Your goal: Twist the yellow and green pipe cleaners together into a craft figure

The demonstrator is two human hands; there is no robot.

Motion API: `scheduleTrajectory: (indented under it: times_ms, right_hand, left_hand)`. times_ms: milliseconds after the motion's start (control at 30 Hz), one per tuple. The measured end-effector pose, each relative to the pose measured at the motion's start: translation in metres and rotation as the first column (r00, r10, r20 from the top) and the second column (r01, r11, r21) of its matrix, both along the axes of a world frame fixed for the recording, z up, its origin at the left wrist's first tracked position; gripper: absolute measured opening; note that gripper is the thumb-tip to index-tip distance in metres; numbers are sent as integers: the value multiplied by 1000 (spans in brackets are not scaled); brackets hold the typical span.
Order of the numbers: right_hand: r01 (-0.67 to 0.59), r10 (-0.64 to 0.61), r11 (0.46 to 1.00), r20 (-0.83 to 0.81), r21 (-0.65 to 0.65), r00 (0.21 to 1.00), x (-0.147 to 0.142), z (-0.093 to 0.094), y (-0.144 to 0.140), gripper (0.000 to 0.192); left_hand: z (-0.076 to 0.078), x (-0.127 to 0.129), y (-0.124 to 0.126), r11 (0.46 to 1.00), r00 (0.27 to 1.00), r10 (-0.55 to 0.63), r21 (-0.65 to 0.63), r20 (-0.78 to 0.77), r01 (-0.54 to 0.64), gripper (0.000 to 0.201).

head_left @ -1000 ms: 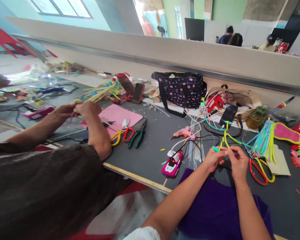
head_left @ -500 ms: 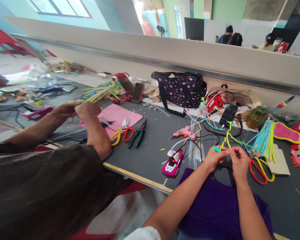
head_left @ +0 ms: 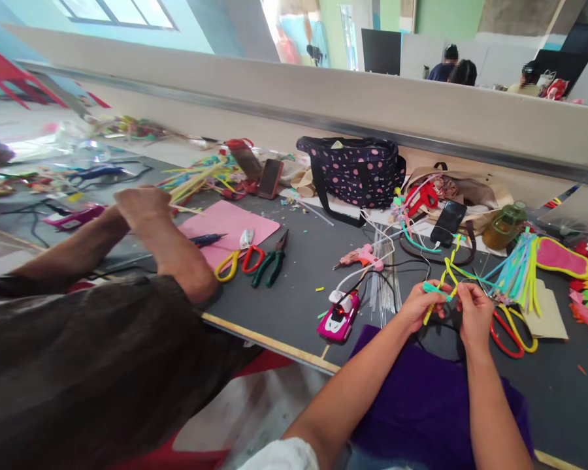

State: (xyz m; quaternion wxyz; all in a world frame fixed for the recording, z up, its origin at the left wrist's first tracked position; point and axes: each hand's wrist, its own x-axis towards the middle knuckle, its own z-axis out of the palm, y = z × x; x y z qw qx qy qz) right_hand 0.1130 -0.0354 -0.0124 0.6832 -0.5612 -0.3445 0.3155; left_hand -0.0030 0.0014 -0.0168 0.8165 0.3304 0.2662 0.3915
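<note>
My left hand (head_left: pixel 420 305) and my right hand (head_left: pixel 474 316) are close together over the dark table (head_left: pixel 294 287), both pinching a braid of yellow and teal pipe cleaners (head_left: pixel 447 269) that rises away from my fingers. A teal end sticks out to the left above my left thumb. Red and yellow scissors (head_left: pixel 512 332) lie just right of my right hand. A purple cloth (head_left: pixel 421 398) lies under my forearms.
A co-worker's hands (head_left: pixel 144 205) work to my left near a pink sheet (head_left: pixel 228 228), scissors (head_left: pixel 235 260) and green pliers (head_left: pixel 270 261). A pink glue gun (head_left: pixel 360 258), a pink car-shaped device (head_left: pixel 340 316), a dotted bag (head_left: pixel 355 171), a phone (head_left: pixel 448 223) and a bundle of pipe cleaners (head_left: pixel 519 271) lie ahead.
My hands shifted slightly right and lower in view, still working the braid, and the teal end now shows more. The co-worker's hands moved left and down, closer together.
</note>
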Motion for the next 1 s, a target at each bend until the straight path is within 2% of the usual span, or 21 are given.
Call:
scheduleTrajectory:
  times_ms: [300, 467, 733, 1000]
  right_hand:
    - [-1, 2, 1000, 103, -17, 995, 1, -6, 0, 31]
    - [-5, 19, 999, 276, -52, 961, -1, -7, -3, 33]
    - [28, -23, 1000, 322, -10, 947, -2, -4, -3, 36]
    - [59, -60, 998, 297, 13, 953, 0, -6, -2, 36]
  left_hand:
    - [2, 0, -1, 998, 999, -40, -41, -32, 38, 40]
    - [-2, 2, 0, 996, 996, 47, -74, -78, -53, 41]
    - [-5, 4, 1, 989, 987, 134, -49, -89, -139, 36]
    - [-4, 4, -1, 993, 991, 75, -86, -111, -85, 34]
